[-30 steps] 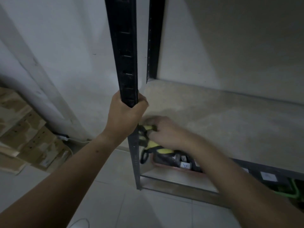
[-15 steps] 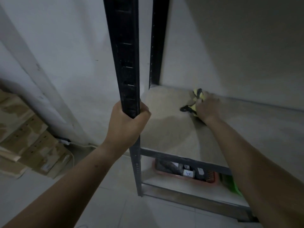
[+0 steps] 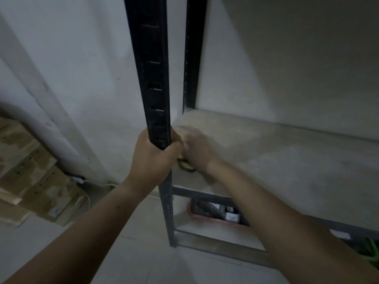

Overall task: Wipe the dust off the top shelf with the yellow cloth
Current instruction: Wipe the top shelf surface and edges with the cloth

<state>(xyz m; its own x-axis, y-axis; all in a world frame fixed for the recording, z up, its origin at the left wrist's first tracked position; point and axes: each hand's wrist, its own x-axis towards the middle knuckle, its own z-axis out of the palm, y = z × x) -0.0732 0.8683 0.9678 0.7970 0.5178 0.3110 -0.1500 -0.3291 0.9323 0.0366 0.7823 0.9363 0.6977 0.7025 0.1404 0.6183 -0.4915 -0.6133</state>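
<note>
The left hand [image 3: 155, 156] is clenched around the black front post [image 3: 152, 78] of the shelving unit at the middle of the frame, apparently as a brace. Just right of it, the right hand [image 3: 198, 150] lies on the top shelf [image 3: 287, 160] at the board's left front corner. It is too smeared by motion to tell whether its fingers curl round the cloth or press it flat. The yellow cloth [image 3: 186, 166] sits under that hand. Only a dark-edged yellow scrap peeks out below the palm, touching the board beside the post.

The wiping looks to be under way rather than finished. The cloth is working the corner near the rear post [image 3: 192, 58], and the board there shows pale, smudged patches. The long stretch toward the right edge of the frame looks mottled and dull, so most of the surface probably remains to be covered, though in this dim light dust cannot be told from the board's own colour.

On the lower shelf [image 3: 215, 232] stands a reddish tray [image 3: 205, 219]. Cardboard boxes [image 3: 30, 181] lean at the left edge.
</note>
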